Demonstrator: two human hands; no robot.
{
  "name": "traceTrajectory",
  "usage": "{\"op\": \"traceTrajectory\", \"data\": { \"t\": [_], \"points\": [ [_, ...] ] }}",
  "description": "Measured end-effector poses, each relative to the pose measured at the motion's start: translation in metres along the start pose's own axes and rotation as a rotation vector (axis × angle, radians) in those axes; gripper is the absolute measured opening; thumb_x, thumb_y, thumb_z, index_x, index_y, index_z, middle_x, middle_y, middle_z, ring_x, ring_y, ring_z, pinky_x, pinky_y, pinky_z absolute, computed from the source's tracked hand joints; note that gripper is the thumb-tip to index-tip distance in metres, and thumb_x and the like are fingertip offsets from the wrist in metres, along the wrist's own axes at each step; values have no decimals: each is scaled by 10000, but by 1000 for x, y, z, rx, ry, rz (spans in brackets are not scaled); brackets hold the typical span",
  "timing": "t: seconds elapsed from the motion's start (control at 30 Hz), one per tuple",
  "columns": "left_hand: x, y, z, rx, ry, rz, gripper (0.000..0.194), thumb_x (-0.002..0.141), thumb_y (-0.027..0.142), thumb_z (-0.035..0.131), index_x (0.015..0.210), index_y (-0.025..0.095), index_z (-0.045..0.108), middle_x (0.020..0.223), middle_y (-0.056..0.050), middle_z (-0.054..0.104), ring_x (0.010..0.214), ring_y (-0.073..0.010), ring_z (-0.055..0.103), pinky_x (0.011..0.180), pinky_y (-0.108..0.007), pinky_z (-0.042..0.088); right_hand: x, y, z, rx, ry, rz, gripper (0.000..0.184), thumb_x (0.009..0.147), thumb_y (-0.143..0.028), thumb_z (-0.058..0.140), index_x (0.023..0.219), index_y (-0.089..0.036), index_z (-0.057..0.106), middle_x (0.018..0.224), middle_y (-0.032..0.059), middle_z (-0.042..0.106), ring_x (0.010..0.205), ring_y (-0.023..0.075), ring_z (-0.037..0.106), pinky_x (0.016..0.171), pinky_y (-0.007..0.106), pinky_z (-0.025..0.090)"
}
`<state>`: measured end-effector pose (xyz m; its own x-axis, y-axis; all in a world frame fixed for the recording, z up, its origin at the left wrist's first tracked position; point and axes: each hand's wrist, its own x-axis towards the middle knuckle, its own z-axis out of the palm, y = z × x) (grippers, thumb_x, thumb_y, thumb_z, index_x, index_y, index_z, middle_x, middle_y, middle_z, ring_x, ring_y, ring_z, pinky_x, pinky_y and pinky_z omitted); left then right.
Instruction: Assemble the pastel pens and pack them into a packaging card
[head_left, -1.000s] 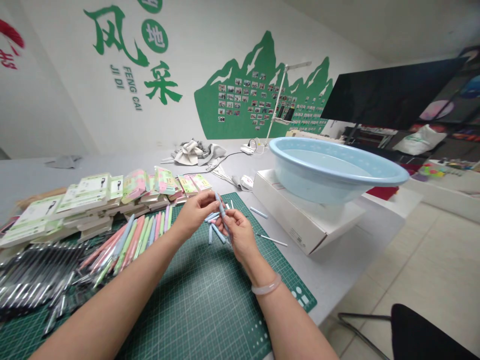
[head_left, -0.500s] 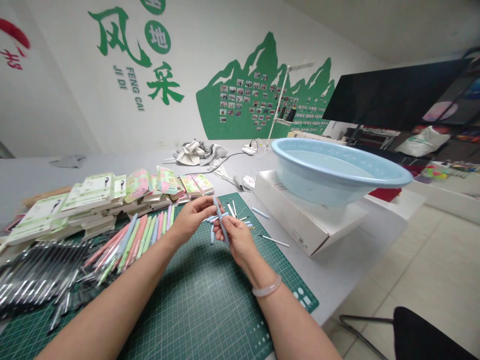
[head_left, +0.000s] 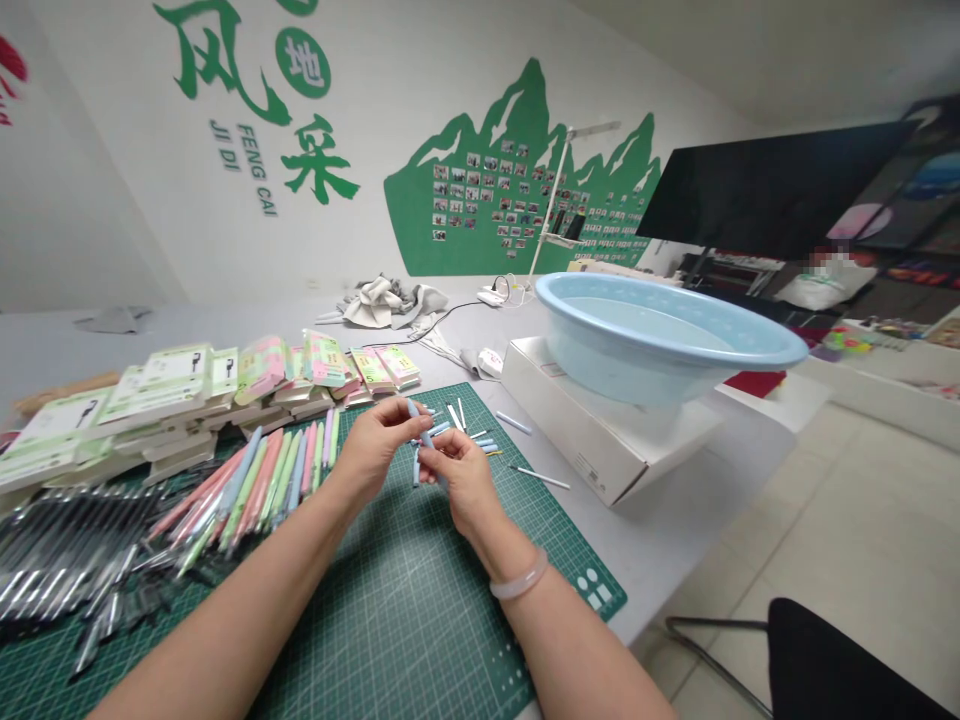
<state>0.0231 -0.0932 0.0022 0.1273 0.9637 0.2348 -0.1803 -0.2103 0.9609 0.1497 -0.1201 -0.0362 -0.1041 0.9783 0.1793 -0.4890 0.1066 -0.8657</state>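
Against 0.5 s ago, both hands sit farther left over the mat (head_left: 390, 600), and the pen's lower end is now hidden. The blue pen (head_left: 425, 436), above the mat's far part, slants, upper end toward the mat's far-left side. The left hand (head_left: 379, 437) pinches its upper part, the right hand (head_left: 466, 482) its lower.

Fingers (head_left: 406, 431) partly hide the blue pen barrel (head_left: 422, 424); the black chair (head_left: 829, 665) is cut off.

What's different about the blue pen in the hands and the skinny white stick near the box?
The blue pen is in the left hand and right hand; the white stick lies across the edge of the cutting mat. The pen looks thicker than the stick. The pen is blue, the stick mostly white. Both are slim.
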Motion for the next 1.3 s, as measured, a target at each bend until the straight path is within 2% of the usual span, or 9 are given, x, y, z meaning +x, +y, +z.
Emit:
{"op": "traceTrajectory", "data": {
  "t": [0.1,0.2,0.33,0.4,0.57,0.73,0.9,1.07,1.3],
  "points": [
    [-2,6,-2,-80,-64,-83,358,686,261,737,1019,154,655,812,-45,651,728,-149,572,677,-260,437,0,0,1,77,-67,86,224,733,-334,696,748,-141,584,631,3,622,477,84,539,465,189,357],
    [-4,14,-3,-163,-156,-129,549,727,266,706,1244,221,525,906,-65,669,810,-177,600,727,-299,461,0,2,2,77,-80,114,257,756,-383,673,768,-137,600,648,9,620,487,79,529,473,193,358],
    [-4,8,-3,-91,-49,-47,306,678,245,746,958,177,645,831,-26,652,748,-144,590,676,-245,458,1,4,2,46,-9,-8,215,733,-327,711,742,-153,586,648,-8,619,526,75,518,527,197,384],
    [-2,2,-3,-64,-24,-31,194,681,250,743,823,148,659,793,-20,644,690,-127,579,648,-233,454,2,4,1,89,-40,21,211,751,-331,696,747,-147,592,645,-5,613,516,70,508,511,190,374],
    [-1,-6,-7,-127,-88,-121,244,731,285,703,929,143,686,870,-68,676,797,-175,620,760,-288,477,1,1,1,228,-157,184,321,830,-440,586,816,-121,617,625,9,586,434,47,451,414,171,294],
    [-4,-7,-7,-98,-74,-111,280,749,302,685,982,146,686,888,-84,687,796,-176,621,703,-262,472,0,1,1,163,-76,128,234,695,-294,750,790,-150,593,624,-21,594,469,53,493,442,155,335],
    [-7,-5,-8,-105,-86,-130,303,745,309,688,1006,154,681,885,-79,686,750,-167,613,667,-263,470,-1,0,1,194,-150,232,282,791,-403,643,851,-128,620,697,45,645,563,96,581,521,188,428],
    [-11,-9,-8,-121,-48,-90,257,741,297,692,940,136,683,863,-66,667,737,-153,587,669,-255,459,-2,2,1,157,-76,175,230,720,-304,728,816,-136,604,627,8,613,488,84,545,465,173,398],
    [-20,-8,-4,-310,-99,-159,184,755,258,688,898,143,670,812,-37,654,717,-110,574,680,-214,455,-3,0,0,436,-314,400,210,774,-318,686,830,-130,612,571,-37,502,409,26,339,367,125,259]
  ]
}}
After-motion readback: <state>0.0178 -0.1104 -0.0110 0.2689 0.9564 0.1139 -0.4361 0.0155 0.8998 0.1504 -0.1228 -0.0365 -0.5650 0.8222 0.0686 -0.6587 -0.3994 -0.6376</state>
